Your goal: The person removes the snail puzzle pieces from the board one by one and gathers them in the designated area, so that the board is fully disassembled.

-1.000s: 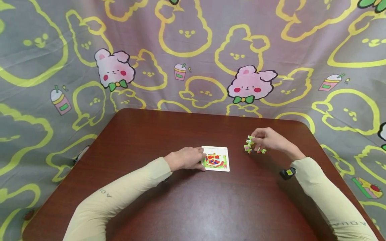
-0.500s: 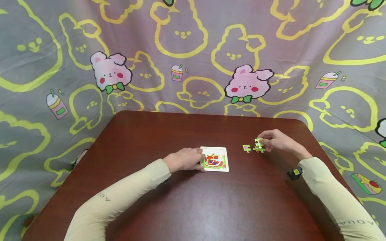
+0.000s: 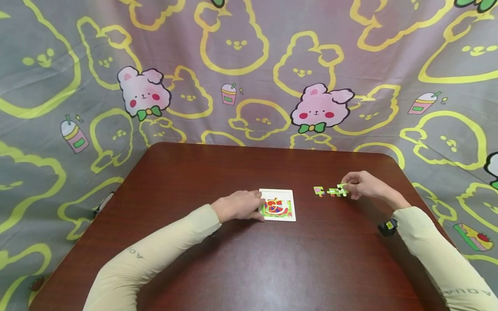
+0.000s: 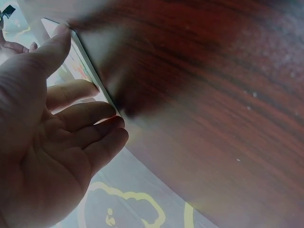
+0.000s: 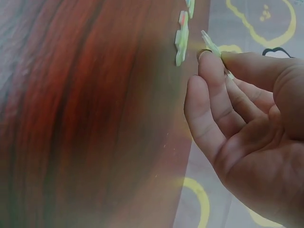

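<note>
Puzzle piece (image 3: 343, 187) (1, green) pinched by right hand (image 3: 363, 185); left hand (image 3: 239, 204), relaxed, touches board (image 3: 283, 195).

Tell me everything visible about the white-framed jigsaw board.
The jigsaw board is thin and roughly square, with a white border; whether it is card or wood is unclear. Its upper part is white; below is a red, blue and green picture, too small to make out. It lies flat on the brown table, and the left hand touches its left side.
</note>
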`<state>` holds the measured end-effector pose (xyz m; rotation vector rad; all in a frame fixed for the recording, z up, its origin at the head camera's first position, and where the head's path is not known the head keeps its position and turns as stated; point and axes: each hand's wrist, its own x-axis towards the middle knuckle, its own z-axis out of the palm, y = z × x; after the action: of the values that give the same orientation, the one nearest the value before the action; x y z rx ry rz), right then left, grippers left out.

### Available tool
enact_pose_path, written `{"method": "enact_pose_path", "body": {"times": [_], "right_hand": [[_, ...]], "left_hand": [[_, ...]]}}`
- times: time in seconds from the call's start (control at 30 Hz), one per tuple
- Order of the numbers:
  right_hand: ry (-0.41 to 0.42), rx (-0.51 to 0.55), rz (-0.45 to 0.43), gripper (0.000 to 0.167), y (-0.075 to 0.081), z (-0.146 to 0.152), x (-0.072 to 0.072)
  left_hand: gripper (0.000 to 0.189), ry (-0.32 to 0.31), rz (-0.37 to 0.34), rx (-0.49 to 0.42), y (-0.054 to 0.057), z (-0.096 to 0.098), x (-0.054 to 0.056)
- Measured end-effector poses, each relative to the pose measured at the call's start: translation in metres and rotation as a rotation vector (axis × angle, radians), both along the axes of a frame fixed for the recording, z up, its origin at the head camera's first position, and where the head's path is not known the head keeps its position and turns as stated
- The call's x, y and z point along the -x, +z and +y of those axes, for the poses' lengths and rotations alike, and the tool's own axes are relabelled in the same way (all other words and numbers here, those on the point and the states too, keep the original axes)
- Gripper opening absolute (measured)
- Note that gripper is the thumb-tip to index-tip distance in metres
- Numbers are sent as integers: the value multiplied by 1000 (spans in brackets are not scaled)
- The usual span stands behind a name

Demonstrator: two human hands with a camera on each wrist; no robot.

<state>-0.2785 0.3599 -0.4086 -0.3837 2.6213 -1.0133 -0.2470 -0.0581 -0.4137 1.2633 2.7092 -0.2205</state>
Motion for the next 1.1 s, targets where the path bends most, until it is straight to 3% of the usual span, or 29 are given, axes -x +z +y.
{"method": "enact_pose_path", "body": {"times": [0.93, 1.1], "right_hand": [[-68, -66, -65, 15, -9, 19, -2], [-60, -125, -34, 13, -7, 16, 0]], "left_hand": [[55, -3, 8, -1, -1, -1, 0], [54, -3, 17, -6, -2, -1, 0]]}}
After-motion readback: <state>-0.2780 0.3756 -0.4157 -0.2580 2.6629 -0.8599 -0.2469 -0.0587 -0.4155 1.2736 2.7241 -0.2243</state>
